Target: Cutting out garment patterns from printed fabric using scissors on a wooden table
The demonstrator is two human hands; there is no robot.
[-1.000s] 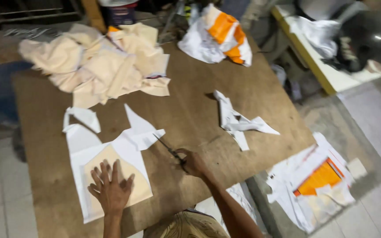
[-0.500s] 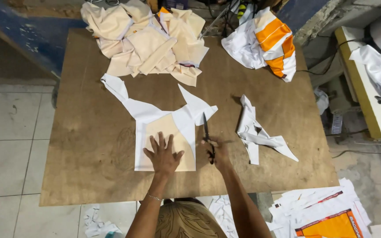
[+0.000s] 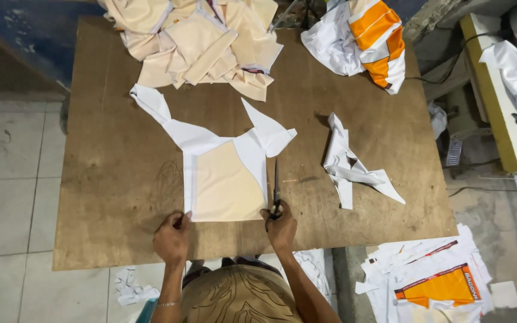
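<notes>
Nearest the person, the left hand (image 3: 172, 238) presses its fingers (image 3: 182, 220) onto the near left corner of the fabric piece (image 3: 225, 179), a white cut shape with a cream panel laid on it, spread flat on the surface (image 3: 115, 179). The right hand (image 3: 281, 226) is at the near right corner of that piece, fingers clenched through the handles of the scissors (image 3: 276, 188), whose blades run up along the piece's right edge.

The fabric piece looks thin, light and limp; it would likely slide and wrinkle if pulled, so holding it flat at a corner or edge close to the cut seems the sound grip.

Against the earlier pictures, the left hand has moved from the middle of the cream panel to the near corner, and the scissors now lie straight along the edge.

Right of the piece sits a white offcut (image 3: 351, 164). Beyond it lie a pile of cream cloth (image 3: 204, 42) and an orange-and-white garment (image 3: 366, 36).
</notes>
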